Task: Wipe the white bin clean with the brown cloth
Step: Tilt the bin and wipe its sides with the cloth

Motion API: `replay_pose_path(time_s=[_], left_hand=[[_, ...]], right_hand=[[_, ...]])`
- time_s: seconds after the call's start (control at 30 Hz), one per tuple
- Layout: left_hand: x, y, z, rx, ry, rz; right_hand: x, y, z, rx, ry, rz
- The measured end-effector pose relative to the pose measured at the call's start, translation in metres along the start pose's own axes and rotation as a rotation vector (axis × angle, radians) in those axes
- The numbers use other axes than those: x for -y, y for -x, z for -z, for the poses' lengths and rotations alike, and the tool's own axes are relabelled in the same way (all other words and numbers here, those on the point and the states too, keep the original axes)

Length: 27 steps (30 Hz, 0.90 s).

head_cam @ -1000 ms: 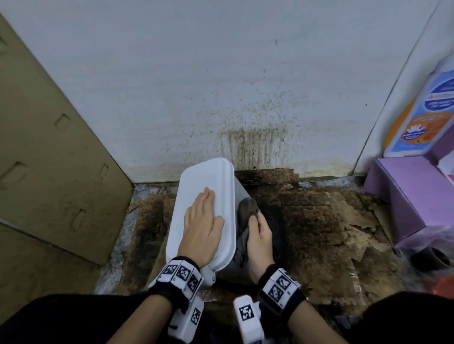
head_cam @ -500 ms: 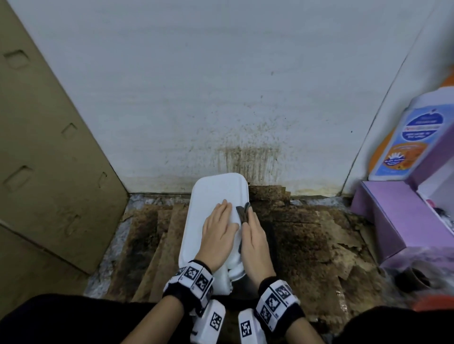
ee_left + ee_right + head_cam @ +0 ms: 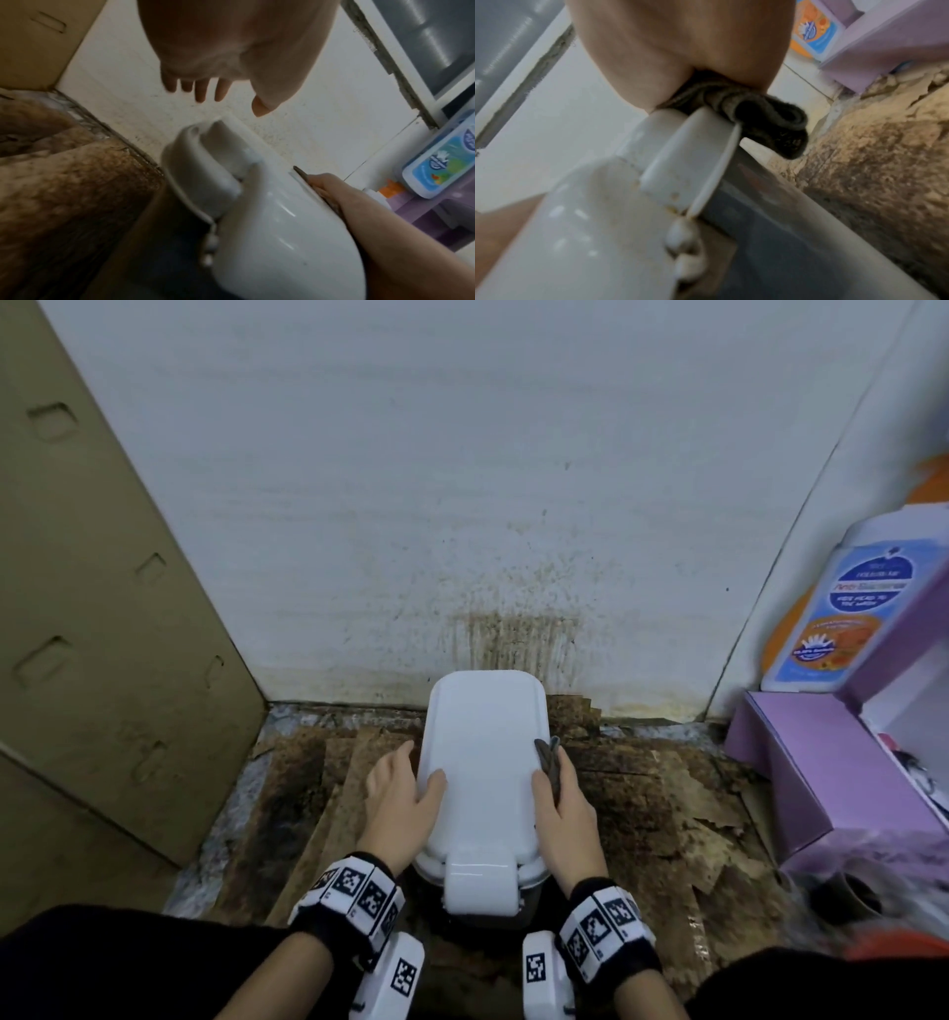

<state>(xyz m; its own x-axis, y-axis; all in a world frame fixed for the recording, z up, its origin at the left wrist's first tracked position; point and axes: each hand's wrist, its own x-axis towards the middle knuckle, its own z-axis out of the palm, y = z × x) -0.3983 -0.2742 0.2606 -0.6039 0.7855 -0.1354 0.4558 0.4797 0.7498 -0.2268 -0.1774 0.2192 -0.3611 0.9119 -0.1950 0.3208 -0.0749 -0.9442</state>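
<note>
The white bin (image 3: 482,752) stands on the floor against the stained wall, lid shut, its front latch towards me. My left hand (image 3: 403,793) lies at the lid's left edge, thumb on top, fingers straight and spread (image 3: 203,91). My right hand (image 3: 562,809) is at the lid's right edge and pinches the bunched brown cloth (image 3: 548,760) against the rim. In the right wrist view the cloth (image 3: 770,117) hangs folded under my palm, over the lid's edge (image 3: 706,142). The bin's lower body is mostly hidden.
A brown cardboard panel (image 3: 102,608) leans at the left. The floor (image 3: 642,803) is covered with dirty, torn brown board. A purple box (image 3: 821,762) and a detergent bottle (image 3: 847,618) crowd the right corner; a dark round object (image 3: 847,896) sits near my right knee.
The bin now sits square to me. My left hand slid off the lid's top to its left edge. My right hand rose with the cloth to the lid's right edge.
</note>
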Motion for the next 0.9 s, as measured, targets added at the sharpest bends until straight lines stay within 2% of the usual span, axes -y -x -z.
replay_pose_path(time_s=[0.07, 0.13, 0.23, 0.37, 0.63, 0.8, 0.9], left_hand=[[0.004, 0.005, -0.004, 0.164, 0.064, 0.120], [0.012, 0.006, -0.011, 0.243, 0.109, 0.137], [0.025, 0.003, -0.020, 0.218, 0.111, 0.103], [0.035, -0.002, -0.027, 0.141, 0.191, 0.087], [0.033, 0.001, -0.021, 0.143, 0.274, -0.002], [0.023, -0.003, -0.001, 0.224, 0.349, -0.086], [0.023, -0.016, 0.008, 0.298, 0.291, -0.097]], right_hand=[[0.000, -0.001, 0.006, 0.005, 0.044, -0.011], [0.001, -0.002, 0.009, 0.026, 0.057, -0.011], [-0.001, -0.001, 0.007, 0.030, 0.074, -0.016], [-0.005, 0.001, 0.001, -0.036, 0.019, -0.013], [-0.006, 0.007, -0.007, -0.154, -0.018, -0.014], [0.005, 0.026, -0.027, -0.319, -0.007, -0.036], [0.010, 0.043, -0.043, -0.402, 0.017, -0.070]])
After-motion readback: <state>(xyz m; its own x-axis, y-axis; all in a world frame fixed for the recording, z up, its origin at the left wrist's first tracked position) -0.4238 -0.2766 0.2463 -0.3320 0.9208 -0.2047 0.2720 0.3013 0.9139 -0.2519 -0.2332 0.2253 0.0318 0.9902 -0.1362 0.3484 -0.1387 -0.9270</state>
